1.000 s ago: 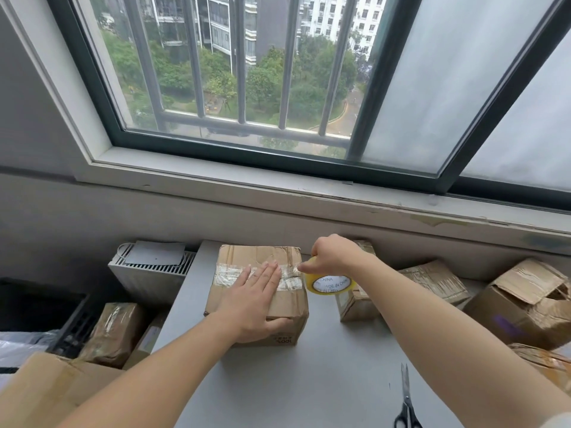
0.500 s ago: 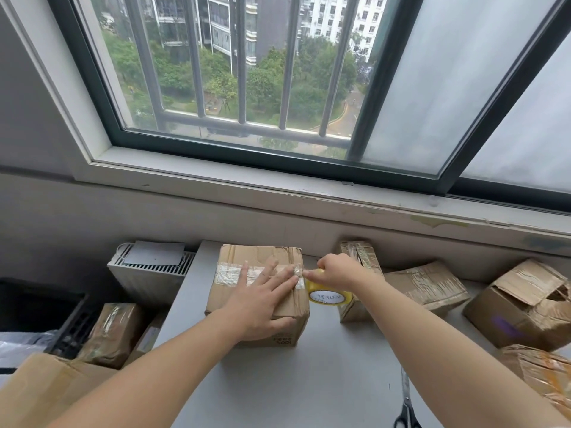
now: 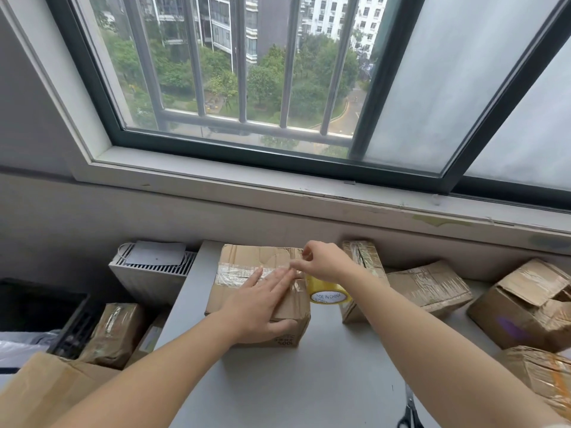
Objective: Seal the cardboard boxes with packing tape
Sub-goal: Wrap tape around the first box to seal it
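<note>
Box [image 3: 247, 256]: creased cardboard | left hand [image 3: 262, 304] flat atop | right hand [image 3: 324, 264] pinches glossy tape [image 3: 238, 272]

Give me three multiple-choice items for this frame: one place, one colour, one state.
1. Where is the tape roll? A) on the windowsill B) right of the box, below the right hand C) on the floor
2. Its colour? A) blue B) red C) yellow
3. The left hand? A) lies flat on the box top B) grips scissors C) hangs off the table
Key: 1B, it shows under that hand by the box; 2C, the film looks yellow; 3A, it is spread on the box top.
</note>
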A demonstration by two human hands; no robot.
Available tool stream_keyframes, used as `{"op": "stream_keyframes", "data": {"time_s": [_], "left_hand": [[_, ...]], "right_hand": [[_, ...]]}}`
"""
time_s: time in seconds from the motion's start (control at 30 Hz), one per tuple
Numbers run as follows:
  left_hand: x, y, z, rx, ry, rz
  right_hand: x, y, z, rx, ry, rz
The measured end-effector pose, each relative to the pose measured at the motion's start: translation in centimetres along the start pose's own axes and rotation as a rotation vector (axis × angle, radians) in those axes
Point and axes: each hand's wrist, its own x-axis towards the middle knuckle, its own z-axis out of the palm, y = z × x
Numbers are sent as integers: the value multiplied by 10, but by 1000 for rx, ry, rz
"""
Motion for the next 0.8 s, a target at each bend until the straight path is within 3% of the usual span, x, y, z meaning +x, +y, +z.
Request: {"op": "stream_keyframes", "data": {"time_s": [0.2, 0.43, 0.57, 0.7, 0.8], "left_hand": [[8, -31, 5, 155, -21, -201], [9, -34, 8, 180, -23, -137], [9, -34, 6, 192, -36, -86], [19, -24, -10, 86, -52, -71], [44, -7, -18, 57, -30, -10]], "right_hand": [[6, -3, 11, 15, -82, 35], [2, -3, 8, 12, -68, 31], [-6, 14, 10, 154, -69, 21], [-14, 35, 15, 203, 53, 41], [-21, 36, 15, 218, 46, 20]]}}
